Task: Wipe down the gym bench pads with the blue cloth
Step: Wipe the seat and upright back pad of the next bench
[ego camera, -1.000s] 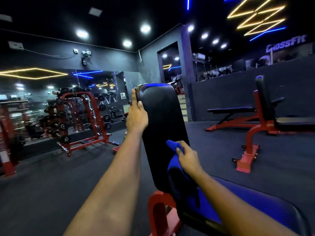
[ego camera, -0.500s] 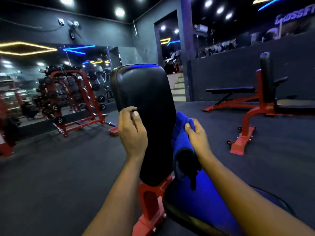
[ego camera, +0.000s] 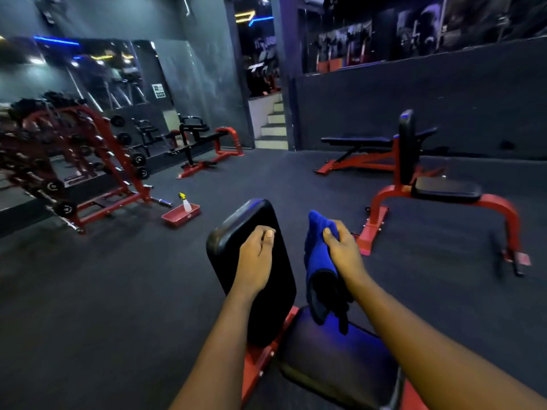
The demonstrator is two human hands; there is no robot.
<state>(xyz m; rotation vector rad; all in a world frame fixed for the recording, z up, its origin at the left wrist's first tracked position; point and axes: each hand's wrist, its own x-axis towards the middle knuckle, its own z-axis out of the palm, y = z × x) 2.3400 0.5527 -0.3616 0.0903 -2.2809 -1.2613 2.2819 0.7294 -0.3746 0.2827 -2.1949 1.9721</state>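
Two hands are up at the bench, each with its own job, I'd say. The right hand [ego camera: 344,253] has fingers and thumb bunched round the soft blue cloth [ego camera: 318,261], holding it just off the right edge of the tall black padded backrest [ego camera: 225,247]. The loose end droops over the glossy dark seat pad [ego camera: 340,365]; whether it brushes the seat I cannot tell. Gathered like that, the cloth makes a thick wad to rub with. The left hand [ego camera: 254,261] holds nothing, its fingers loosely curled in front of the backrest's face, likely to steady it, though contact is unclear. A clear spray bottle with a yellow trigger [ego camera: 186,202] stands in a shallow red tray [ego camera: 177,218] on the floor, well apart, presumably parked out of the way.
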